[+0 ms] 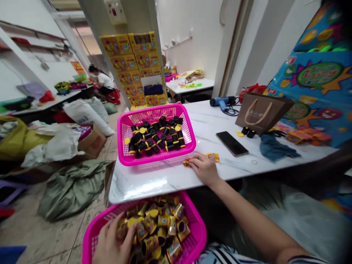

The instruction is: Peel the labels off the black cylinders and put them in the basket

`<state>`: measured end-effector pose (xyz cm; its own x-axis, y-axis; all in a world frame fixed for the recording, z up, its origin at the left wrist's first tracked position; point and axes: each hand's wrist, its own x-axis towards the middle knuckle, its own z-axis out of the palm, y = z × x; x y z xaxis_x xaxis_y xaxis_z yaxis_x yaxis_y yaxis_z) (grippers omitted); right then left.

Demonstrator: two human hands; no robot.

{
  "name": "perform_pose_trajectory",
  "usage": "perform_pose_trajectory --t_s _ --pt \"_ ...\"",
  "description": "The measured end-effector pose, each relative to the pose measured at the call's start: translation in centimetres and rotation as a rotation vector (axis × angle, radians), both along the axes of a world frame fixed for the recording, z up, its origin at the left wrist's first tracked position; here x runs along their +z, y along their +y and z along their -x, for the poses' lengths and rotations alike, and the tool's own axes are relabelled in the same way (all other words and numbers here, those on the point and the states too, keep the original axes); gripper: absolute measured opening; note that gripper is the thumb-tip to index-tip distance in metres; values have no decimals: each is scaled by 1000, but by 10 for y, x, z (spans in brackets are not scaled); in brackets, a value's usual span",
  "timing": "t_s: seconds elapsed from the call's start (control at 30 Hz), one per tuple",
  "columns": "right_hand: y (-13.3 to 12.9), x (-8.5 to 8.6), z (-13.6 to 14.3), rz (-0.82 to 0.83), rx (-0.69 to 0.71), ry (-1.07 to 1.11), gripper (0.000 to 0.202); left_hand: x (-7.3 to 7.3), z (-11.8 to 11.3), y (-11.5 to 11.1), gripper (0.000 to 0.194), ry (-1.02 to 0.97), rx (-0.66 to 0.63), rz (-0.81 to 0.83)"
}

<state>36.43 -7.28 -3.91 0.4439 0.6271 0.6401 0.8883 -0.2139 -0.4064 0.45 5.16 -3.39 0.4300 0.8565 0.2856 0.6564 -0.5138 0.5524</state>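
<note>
My left hand (112, 240) reaches over the left side of the lower pink basket (200, 223), fingers apart against the heap of yellow-wrapped small cylinders (162, 221). On the marble-patterned table, my right hand (204, 168) has its fingers pressed together on a small yellow printed wrapper (187, 162). Another yellow printed piece (213, 157) lies just behind that hand. Behind and left of it stands the upper pink basket (154, 160), holding black cylinders with yellow caps (154, 136).
A phone (231, 143), paper bag (260, 113), blue heat gun (222, 102) and blue cloth (277, 147) are on the table (170, 179). Yellow boxes (123, 62) are stacked behind. At far left, a person (104, 82) sits near sacks (85, 113).
</note>
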Motion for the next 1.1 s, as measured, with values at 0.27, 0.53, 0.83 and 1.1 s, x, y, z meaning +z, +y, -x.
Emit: perform_pose_trajectory --t_s 0.27,0.53,0.83,1.1 --pt "-5 6 26 -235 129 116 14 35 -41 -30 42 -193 -149 207" --pt "31 37 95 -216 514 210 14 54 -126 1 30 -599 -301 649" --pt "85 48 86 72 794 1203 41 54 -109 44 31 -707 -230 755" --pt "105 27 95 63 612 1232 30 30 -128 56 38 -694 -247 778"
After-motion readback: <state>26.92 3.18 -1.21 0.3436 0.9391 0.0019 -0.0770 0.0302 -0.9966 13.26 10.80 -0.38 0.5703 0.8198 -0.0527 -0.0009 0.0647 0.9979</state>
